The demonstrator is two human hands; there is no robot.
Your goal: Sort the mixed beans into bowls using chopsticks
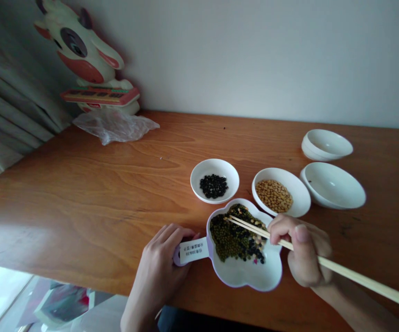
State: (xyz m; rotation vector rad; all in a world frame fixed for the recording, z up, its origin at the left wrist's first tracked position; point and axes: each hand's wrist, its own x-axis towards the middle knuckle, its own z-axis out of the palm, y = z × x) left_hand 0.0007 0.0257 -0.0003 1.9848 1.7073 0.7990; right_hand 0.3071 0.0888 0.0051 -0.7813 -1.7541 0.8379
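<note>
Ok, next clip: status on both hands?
Left hand holding the flower-shaped dish by its labelled handle. Right hand holding wooden chopsticks, tips over the mixed beans. Soybean bowl right beside the dish.

On my feed the tabletop (81, 207) reads orange-brown with wavy, darker grain, and the lobed dish (244, 274) is white with a lilac rim, its mixed beans (235, 237) a speckle of dark green, black and pale yellow. I see glossy black beans (213, 186) in a white bowl (216, 167), tan-yellow soybeans (274, 196) in a white plate (299, 198), and straw-pale chopsticks (358, 272). Farther off, the toy cow (78, 50) shows white with red-orange patches and dark markings, beside grey curtains (8, 106).
</note>
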